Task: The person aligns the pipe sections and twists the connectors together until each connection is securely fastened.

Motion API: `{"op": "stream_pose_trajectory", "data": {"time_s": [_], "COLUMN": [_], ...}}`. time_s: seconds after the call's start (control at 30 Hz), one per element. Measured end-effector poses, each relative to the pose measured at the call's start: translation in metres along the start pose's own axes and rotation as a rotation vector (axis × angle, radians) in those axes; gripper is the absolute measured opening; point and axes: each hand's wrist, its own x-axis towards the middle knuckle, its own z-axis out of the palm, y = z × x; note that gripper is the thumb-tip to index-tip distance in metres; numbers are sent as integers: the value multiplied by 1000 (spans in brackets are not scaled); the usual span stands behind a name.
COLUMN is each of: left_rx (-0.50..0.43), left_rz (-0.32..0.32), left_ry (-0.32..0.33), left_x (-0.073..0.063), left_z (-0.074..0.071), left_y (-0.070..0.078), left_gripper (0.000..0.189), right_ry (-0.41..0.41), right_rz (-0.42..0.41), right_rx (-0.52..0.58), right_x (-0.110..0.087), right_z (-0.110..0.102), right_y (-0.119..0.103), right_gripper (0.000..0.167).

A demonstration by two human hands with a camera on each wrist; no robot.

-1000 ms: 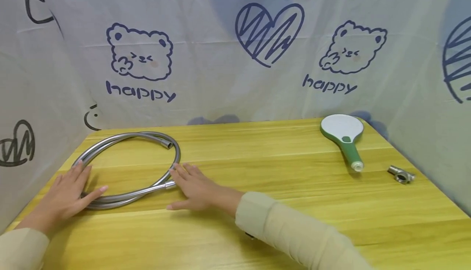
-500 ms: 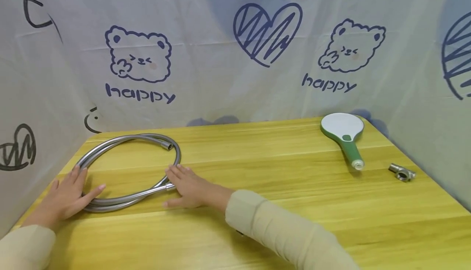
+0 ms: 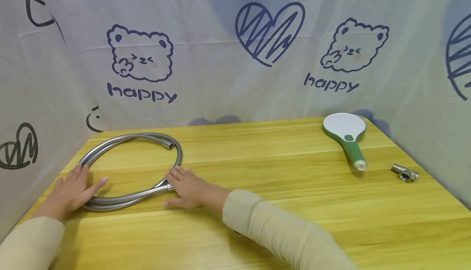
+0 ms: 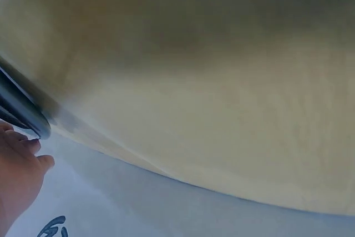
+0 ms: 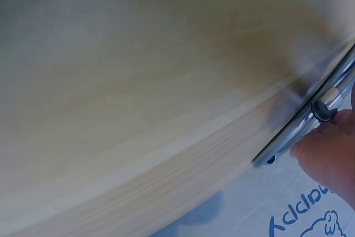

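Observation:
A silver metal shower hose [image 3: 125, 198] lies coiled in a loop at the left of the table. My left hand [image 3: 70, 190] rests at the left side of the coil with fingers extended and the thumb spread inward. At the opposite side, my right hand [image 3: 190, 189] lies over the hose with straight fingers, covering part of the lower end fitting. The other hose end points into the open at the coil's upper right. In the right wrist view, the hose [image 5: 294, 131] with its round open end shows beside my right hand [image 5: 333, 156]. The left wrist view catches my left hand [image 4: 21, 173] beside the hose [image 4: 25, 109].
A green and white hand shower head [image 3: 345, 126] lies at the back right of the wooden table [image 3: 257, 167]. To its right, near the table edge, is a small silver metal fitting [image 3: 406, 174]. Printed cloth [image 3: 209, 65] encloses the back and sides.
Both hands stay on the coil. My right hand has slid slightly left over the hose, and the left hand and sleeve have shifted a little right. The shower head and fitting lie as before.

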Motion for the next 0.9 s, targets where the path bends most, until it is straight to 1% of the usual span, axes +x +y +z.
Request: {"op": "stream_pose_trajectory", "data": {"time_s": [0.1, 0.3, 0.53, 0.7, 0.9], "left_rx": [-7, 8, -15, -44, -46], "left_rz": [-7, -9, 13, 10, 4], "left_ry": [-13, -4, -23, -35, -30], "left_x": [3, 3, 6, 5, 3], "left_z": [-1, -2, -1, 0, -1], "left_y": [0, 2, -5, -6, -3], "left_gripper": [92, 92, 91, 86, 84], "right_ry": [-1, -22, -49, -60, -74], "right_rz": [3, 18, 46, 52, 68], "right_rx": [-11, -12, -25, -51, -86], "right_x": [2, 4, 5, 8, 14], "right_z": [0, -2, -7, -7, -5], "right_y": [1, 2, 0, -2, -4], "right_gripper": [71, 62, 61, 62, 52]}}
